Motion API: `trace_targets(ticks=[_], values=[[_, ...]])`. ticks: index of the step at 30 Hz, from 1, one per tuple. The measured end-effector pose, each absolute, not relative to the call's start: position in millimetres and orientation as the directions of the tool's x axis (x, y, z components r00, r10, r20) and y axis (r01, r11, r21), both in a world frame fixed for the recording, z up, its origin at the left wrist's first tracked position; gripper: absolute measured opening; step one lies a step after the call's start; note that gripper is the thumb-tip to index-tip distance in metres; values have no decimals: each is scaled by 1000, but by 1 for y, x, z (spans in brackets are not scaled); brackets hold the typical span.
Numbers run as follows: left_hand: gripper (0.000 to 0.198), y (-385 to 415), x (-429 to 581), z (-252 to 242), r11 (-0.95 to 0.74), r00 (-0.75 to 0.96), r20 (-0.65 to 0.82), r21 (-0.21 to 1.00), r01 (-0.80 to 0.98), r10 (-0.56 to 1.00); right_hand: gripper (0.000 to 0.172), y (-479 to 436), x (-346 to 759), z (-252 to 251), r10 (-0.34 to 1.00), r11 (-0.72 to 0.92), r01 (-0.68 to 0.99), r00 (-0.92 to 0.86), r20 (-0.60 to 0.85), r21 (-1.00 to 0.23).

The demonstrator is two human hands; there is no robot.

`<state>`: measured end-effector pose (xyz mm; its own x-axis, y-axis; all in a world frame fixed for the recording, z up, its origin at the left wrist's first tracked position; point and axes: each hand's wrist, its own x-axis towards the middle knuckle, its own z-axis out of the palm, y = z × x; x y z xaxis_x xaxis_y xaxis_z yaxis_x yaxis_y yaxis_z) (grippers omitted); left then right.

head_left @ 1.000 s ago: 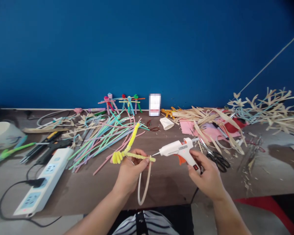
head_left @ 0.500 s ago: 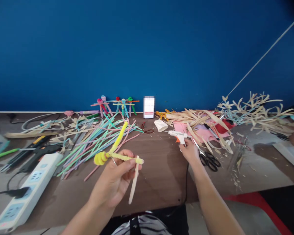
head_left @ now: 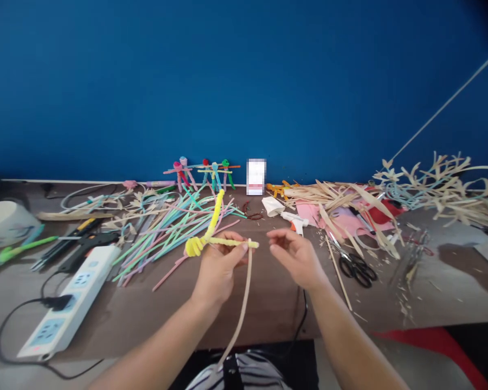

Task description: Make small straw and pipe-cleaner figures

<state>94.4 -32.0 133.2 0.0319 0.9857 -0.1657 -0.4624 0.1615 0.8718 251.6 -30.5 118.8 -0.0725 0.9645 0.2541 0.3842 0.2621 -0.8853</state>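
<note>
Since the earlier frame, the right hand (head_left: 299,262) has let go of the glue gun (head_left: 296,220) and shifted to its near side; the gun now lies on the table (head_left: 264,309). Relative to the glue gun, items are located as follows. Pale fibre strips (head_left: 323,193): heaped to its right and rear. Pastel pipe cleaners (head_left: 165,230): loose pile, to its left. Power strip (head_left: 71,300): far left, on the near side. Left hand (head_left: 215,273): left, near side, thumb and fingers pinching the stem of the yellow pipe-cleaner piece (head_left: 214,216). Right hand: fingers parted and loosely curved. Yellow pipe-cleaner piece: held left of the gun, coil at the left end, one arm pointing up. Long pale strip (head_left: 249,273): left, hanging from the yellow stem's tip. Scissors (head_left: 345,253): right, near side. White cup-shaped piece (head_left: 272,206): just beside the gun, to its left.
</note>
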Motion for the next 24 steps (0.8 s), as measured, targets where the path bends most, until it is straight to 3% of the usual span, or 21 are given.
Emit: trace_targets(ticks=[3, 8, 24], values=[[19, -34, 98, 122, 110, 24, -109, 917, -384, 994, 19, -41, 235, 130, 966, 250, 289, -145, 215, -924], [16, -38, 95, 122, 44, 23, -39, 962, -270, 999, 11, -39, 230, 132, 964, 253, 350, -167, 206, -902], [23, -39, 87, 125, 168, 86, -152, 961, -221, 985, 8, -42, 226, 133, 955, 275, 364, -210, 210, -890]])
